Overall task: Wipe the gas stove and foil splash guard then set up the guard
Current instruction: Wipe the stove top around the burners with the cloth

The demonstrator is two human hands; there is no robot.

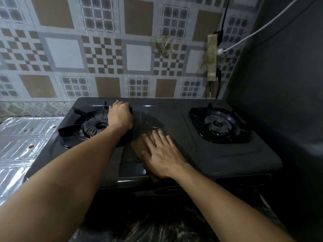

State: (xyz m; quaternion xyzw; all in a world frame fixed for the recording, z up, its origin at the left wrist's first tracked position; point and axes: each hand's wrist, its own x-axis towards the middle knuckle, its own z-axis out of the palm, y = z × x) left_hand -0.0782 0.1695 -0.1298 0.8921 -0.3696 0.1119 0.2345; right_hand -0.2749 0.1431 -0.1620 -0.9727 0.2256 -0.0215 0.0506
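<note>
Pressing flat, my right hand (163, 155) spreads open fingers over the brown cloth (139, 147) at the gas stove (227, 154) centre. My left hand (120, 116) grips the left pan support (73, 126) — the unwiped foil splash guard (21, 145) lies flat, further left of those fingers.

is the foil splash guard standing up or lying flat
Lying flat. The foil guard is spread on the counter left of the stove, with brown stains on its upper face; nothing props it up.

We get a dim, bluish frame. Glare on the foil (21, 147) at left, faint highlights on the stove (227, 154). Right wall (283, 75) falls into shadow. Wide-angle bending at edges; tiles (97, 49) look soft and blurred.
</note>
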